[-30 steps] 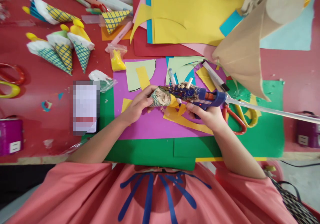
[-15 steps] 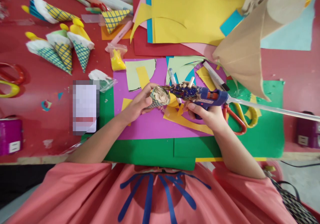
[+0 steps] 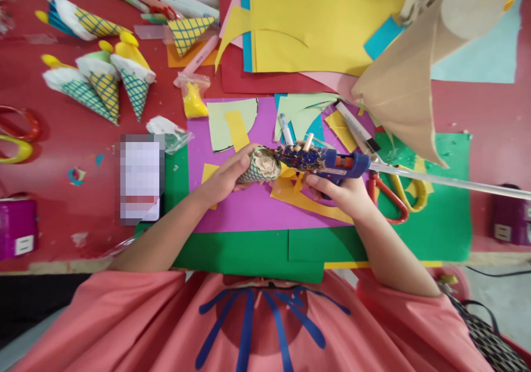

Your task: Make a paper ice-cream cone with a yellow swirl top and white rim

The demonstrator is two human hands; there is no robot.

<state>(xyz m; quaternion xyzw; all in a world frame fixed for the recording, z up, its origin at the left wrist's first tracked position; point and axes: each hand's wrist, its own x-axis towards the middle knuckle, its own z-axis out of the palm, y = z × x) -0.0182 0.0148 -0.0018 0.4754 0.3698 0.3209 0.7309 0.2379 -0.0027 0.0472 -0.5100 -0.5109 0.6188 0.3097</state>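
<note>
My left hand [image 3: 229,176] is closed around a small paper cone [image 3: 254,172] with a crossed-line pattern. The cone's open end faces right and is stuffed with crumpled cream paper [image 3: 266,163]. In my right hand [image 3: 338,190] is a blue hot glue gun [image 3: 352,165], held by its handle, with a long clear glue stick [image 3: 452,182] jutting out to the right. The gun's crusted nozzle end points left and meets the cone's rim; whether the tip touches it I cannot tell. Beneath both hands lie purple paper [image 3: 232,214] and yellow paper scraps [image 3: 309,202].
Red-and-yellow scissors [image 3: 392,209] lie right of the glue gun. Several decorated paper cones [image 3: 135,84] rest at the upper left, near a bag of yellow material [image 3: 194,101]. A phone [image 3: 141,181] is at left. A large brown cone [image 3: 409,73] stands at upper right.
The glue gun in my right hand has shifted slightly left and a little down. The cone in my left hand has turned a little, with its stuffed end still facing the nozzle.
</note>
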